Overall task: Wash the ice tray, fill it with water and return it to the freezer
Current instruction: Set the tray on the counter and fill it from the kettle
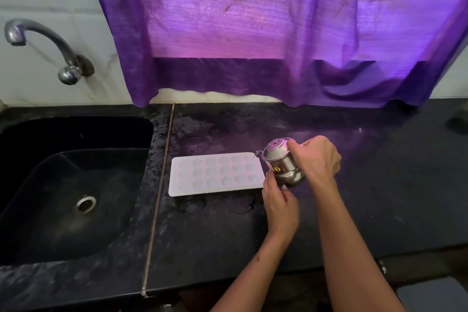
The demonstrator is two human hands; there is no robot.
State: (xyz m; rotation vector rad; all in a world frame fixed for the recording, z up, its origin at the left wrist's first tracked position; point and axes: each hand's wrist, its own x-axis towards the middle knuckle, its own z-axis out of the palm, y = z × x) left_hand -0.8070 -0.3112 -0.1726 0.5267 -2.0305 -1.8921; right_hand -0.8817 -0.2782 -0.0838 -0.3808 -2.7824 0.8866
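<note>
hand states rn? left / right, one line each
Left hand: fingers pinch the lower side of the steel pot.
Right hand: grips the steel pot from its right side, tilting it toward the ice tray.

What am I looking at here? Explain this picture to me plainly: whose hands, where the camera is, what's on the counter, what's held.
There is no machine: a person works bare-handed, and one camera on their head looks down at a dark counter. A white ice tray lies flat there, right of the sink and tap. The right hand grips a small steel pot, tilted toward the tray's right end. The left hand touches the pot from below. A purple curtain hangs behind.
</note>
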